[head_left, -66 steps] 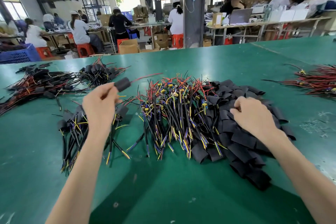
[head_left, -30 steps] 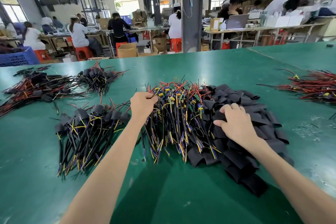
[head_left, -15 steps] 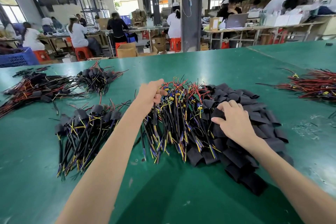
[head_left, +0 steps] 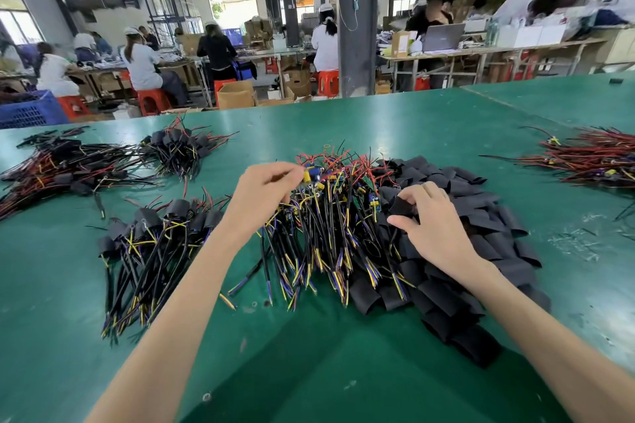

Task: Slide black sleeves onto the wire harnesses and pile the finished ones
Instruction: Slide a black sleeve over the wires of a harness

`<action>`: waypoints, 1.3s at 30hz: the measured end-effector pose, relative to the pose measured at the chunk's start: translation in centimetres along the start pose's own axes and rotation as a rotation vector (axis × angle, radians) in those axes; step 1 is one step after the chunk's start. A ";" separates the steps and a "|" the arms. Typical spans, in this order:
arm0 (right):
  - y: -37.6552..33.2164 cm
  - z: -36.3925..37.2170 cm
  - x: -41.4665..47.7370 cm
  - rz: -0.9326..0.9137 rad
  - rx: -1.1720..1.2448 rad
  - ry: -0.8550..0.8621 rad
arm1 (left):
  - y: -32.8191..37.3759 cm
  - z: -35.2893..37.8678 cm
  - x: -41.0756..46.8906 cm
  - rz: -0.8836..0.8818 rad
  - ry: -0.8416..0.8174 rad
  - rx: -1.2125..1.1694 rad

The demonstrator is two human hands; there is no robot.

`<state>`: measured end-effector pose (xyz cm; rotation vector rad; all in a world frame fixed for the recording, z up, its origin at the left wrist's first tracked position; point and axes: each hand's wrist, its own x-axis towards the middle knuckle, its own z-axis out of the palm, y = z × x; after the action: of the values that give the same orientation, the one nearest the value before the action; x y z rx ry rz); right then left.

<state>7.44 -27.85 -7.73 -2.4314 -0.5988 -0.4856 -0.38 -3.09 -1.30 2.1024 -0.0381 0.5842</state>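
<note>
A heap of bare wire harnesses (head_left: 330, 216) with black, yellow, blue and red leads lies in the middle of the green table (head_left: 412, 120). My left hand (head_left: 264, 196) has its fingers curled into the top left of that heap, pinching the connector end of a harness. To the right spreads a pile of flat black sleeves (head_left: 481, 216). My right hand (head_left: 433, 220) rests on it and pinches one black sleeve (head_left: 400, 206) between thumb and fingers. A pile of sleeved harnesses (head_left: 151, 244) lies to the left of my left forearm.
More sleeved harnesses (head_left: 86, 165) lie at the far left, and a bundle of red wires (head_left: 591, 158) at the right edge. A blue crate (head_left: 31, 110) stands beyond the table's left corner. Seated people work at benches behind, past a dark pillar (head_left: 355, 17).
My left hand put a sleeved harness on the left pile, then moved right into the bare harness heap and gripped one. My right hand lifted one sleeve off the sleeve pile.
</note>
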 end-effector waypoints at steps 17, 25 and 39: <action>-0.7 -0.1 -0.3 -0.017 0.328 0.024 | -3.0 -0.7 -3.8 0.048 -0.091 -0.138; -0.9 -0.3 -0.3 -0.023 0.447 -0.009 | -3.0 -0.6 -3.9 0.011 -0.085 -0.123; -0.3 -0.4 0.1 0.082 0.714 -0.089 | -3.0 -1.2 -3.9 0.017 -0.056 -0.017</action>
<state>7.28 -27.89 -7.24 -1.7889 -0.5815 -0.0947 -3.53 -1.17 -4.75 2.1036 -0.0923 0.5330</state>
